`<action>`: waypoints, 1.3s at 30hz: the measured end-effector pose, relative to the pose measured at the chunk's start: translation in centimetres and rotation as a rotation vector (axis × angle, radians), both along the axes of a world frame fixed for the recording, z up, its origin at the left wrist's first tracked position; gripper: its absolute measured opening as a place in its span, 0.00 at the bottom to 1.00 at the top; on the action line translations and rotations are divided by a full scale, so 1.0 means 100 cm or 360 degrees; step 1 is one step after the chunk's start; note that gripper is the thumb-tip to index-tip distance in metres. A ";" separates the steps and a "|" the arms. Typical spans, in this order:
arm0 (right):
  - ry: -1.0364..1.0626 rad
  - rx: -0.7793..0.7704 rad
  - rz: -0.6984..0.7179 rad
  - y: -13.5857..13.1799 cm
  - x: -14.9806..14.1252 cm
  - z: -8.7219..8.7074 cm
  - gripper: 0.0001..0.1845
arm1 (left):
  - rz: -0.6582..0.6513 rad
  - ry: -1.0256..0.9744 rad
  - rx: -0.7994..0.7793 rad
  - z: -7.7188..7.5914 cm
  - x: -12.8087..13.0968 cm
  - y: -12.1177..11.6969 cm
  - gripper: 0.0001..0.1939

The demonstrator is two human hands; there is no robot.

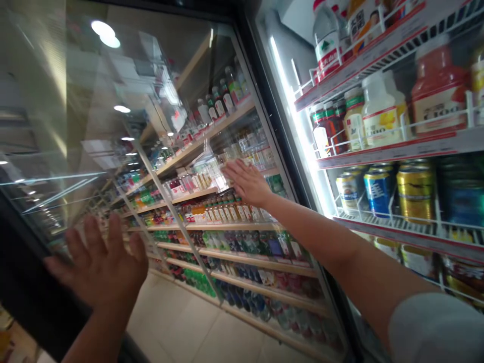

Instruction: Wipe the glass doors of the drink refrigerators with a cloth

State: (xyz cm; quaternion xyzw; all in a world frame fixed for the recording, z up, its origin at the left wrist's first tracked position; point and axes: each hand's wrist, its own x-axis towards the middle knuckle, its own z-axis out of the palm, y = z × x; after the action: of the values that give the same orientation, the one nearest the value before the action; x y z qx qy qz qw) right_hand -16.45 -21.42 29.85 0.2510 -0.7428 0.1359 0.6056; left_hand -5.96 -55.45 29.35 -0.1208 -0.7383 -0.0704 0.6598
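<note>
A fridge's glass door [177,50] with a dark frame stands in front of me, and lit shelves show to its right. My right hand [247,182] is stretched out with its palm toward the glass; it looks to rest on the pane, but contact is hard to confirm. Lower left, my left hand [102,264] is raised with fingers spread beside the door's dark edge [22,262]. Slight blur hides whether it touches the door. Neither hand holds anything.
To the right, the fridge's wire shelves [401,148] hold juice bottles [380,113], a water bottle [325,38] and several cans [415,189]. Through the glass, wooden shelves [215,131] of drinks run along a tiled floor [181,322].
</note>
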 end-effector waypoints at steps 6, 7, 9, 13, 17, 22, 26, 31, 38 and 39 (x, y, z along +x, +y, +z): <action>-0.0036 -0.0516 -0.0065 0.001 -0.006 -0.014 0.30 | 0.0183 0.0107 -0.0123 -0.001 -0.001 -0.001 0.37; 0.0015 -0.0240 -0.0016 0.000 -0.005 -0.018 0.30 | 0.0183 0.0115 -0.0116 -0.001 -0.001 0.000 0.36; 0.0079 0.0211 0.0061 0.001 -0.003 -0.023 0.28 | 0.0182 0.0122 -0.0117 -0.001 0.001 0.002 0.36; -0.0092 -0.0379 -0.0116 0.010 -0.006 -0.010 0.29 | 0.0192 0.0131 -0.0104 -0.001 0.002 0.005 0.34; -0.0134 -0.0579 -0.0186 -0.005 -0.002 0.000 0.30 | 0.0197 0.0130 -0.0096 -0.001 0.001 0.005 0.34; 0.0105 0.0331 0.0047 -0.011 0.004 -0.011 0.28 | 0.0195 0.0138 -0.0122 -0.001 0.000 0.003 0.34; -0.0007 -0.0555 -0.0076 0.004 -0.007 -0.008 0.30 | 0.0259 0.0177 -0.0136 -0.003 0.000 0.002 0.34; 0.0073 0.0002 0.0091 -0.011 -0.001 -0.019 0.29 | 0.0316 0.0167 -0.0136 -0.004 0.000 -0.001 0.34; 0.0011 -0.0343 -0.0010 -0.003 -0.001 -0.016 0.30 | 0.0314 0.0158 -0.0128 -0.004 0.001 -0.001 0.34; 0.0004 -0.0460 -0.0035 -0.003 -0.002 -0.016 0.30 | 0.0307 0.0164 -0.0126 -0.004 0.001 -0.001 0.34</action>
State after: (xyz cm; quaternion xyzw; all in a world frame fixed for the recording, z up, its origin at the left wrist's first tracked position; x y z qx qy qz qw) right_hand -16.65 -21.75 28.27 0.1534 -0.7174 0.2345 0.6379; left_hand -5.88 -55.50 28.92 -0.0787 -0.7139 0.0288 0.6952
